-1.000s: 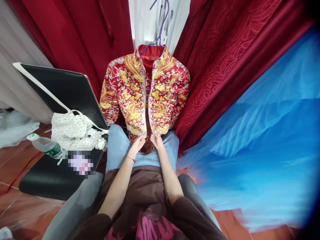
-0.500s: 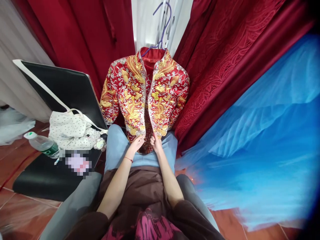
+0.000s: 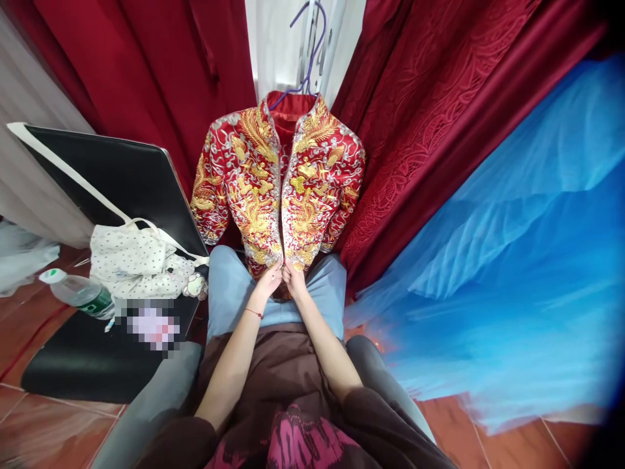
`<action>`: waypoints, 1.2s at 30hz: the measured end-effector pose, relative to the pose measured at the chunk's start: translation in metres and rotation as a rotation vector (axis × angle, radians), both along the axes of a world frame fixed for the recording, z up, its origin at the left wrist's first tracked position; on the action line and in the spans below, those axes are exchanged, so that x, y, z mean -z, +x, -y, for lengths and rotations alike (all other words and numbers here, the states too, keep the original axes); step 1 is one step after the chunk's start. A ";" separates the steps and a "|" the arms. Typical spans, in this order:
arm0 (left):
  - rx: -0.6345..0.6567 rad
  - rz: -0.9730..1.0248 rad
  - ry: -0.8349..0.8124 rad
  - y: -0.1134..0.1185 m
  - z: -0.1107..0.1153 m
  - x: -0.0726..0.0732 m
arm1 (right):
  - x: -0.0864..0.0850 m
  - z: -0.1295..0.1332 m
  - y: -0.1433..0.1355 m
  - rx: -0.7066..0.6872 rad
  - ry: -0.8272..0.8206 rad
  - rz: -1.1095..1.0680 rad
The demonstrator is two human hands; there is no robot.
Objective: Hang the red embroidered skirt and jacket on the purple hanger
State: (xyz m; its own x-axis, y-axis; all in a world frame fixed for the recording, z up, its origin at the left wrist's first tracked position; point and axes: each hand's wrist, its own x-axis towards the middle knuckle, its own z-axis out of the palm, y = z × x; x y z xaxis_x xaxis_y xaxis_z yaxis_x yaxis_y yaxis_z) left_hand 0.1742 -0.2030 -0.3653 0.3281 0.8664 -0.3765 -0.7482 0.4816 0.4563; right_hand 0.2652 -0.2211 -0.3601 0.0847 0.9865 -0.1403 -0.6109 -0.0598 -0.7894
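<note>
A red jacket (image 3: 305, 185) with gold and silver embroidery hangs in front of me on a purple hanger (image 3: 311, 55). Its lower hem reaches down between my knees. My left hand (image 3: 269, 280) pinches the bottom corner of the left front panel. At the bottom of the right panel, my right hand (image 3: 293, 279) is closed on the other front edge. Both hands are side by side, and the two front edges almost meet at the hem. Higher up, the front gapes slightly toward the collar. Whether the edges are joined between my fingers is hidden.
To my left stands a black chair (image 3: 97, 179) bearing a dotted white cloth bag (image 3: 129, 260), a water bottle (image 3: 78, 293) and a blurred-out item. Red curtains (image 3: 146, 65) hang behind the jacket. Blue tulle (image 3: 512, 286) spreads over the tiled floor at right.
My right hand has moved left, bringing the right front edge up against the left one. The gap at the jacket's front has narrowed. The view has shifted slightly.
</note>
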 end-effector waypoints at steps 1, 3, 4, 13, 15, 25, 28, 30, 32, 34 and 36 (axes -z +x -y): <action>0.009 0.017 -0.003 -0.002 0.000 -0.001 | 0.000 0.001 -0.001 0.006 0.003 0.000; 0.021 0.055 -0.005 -0.006 0.001 -0.001 | 0.000 0.002 0.001 0.022 0.009 0.001; 0.024 0.070 -0.008 -0.008 0.002 -0.001 | 0.000 0.002 0.002 0.033 0.012 0.001; 0.043 0.139 -0.028 -0.013 0.001 0.001 | -0.007 0.004 0.005 0.086 -0.037 0.006; 0.045 0.142 -0.027 -0.013 0.001 0.000 | -0.008 0.004 0.005 0.098 -0.055 0.000; -0.069 0.108 -0.003 -0.009 0.001 -0.001 | -0.007 0.005 0.005 0.117 -0.101 -0.002; -0.115 0.100 0.017 -0.007 0.000 -0.001 | -0.007 0.005 0.005 0.116 -0.102 -0.005; -0.114 0.104 0.030 -0.008 0.000 -0.002 | -0.007 0.005 0.004 0.112 -0.099 -0.008; -0.088 0.122 0.039 -0.010 0.000 -0.004 | -0.007 0.005 0.003 0.106 -0.092 -0.013; -0.044 0.146 0.042 -0.013 0.002 -0.007 | -0.006 0.005 0.001 0.104 -0.081 -0.018; 0.006 0.167 0.037 -0.015 0.003 -0.010 | -0.004 0.004 -0.001 0.110 -0.070 -0.022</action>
State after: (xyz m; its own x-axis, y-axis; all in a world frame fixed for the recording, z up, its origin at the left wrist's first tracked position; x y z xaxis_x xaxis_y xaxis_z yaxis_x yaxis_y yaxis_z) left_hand 0.1593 -0.2060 -0.3554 0.3884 0.8766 -0.2842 -0.8123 0.4713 0.3435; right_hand 0.2644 -0.2247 -0.3563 0.1876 0.9593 -0.2110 -0.6339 -0.0459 -0.7721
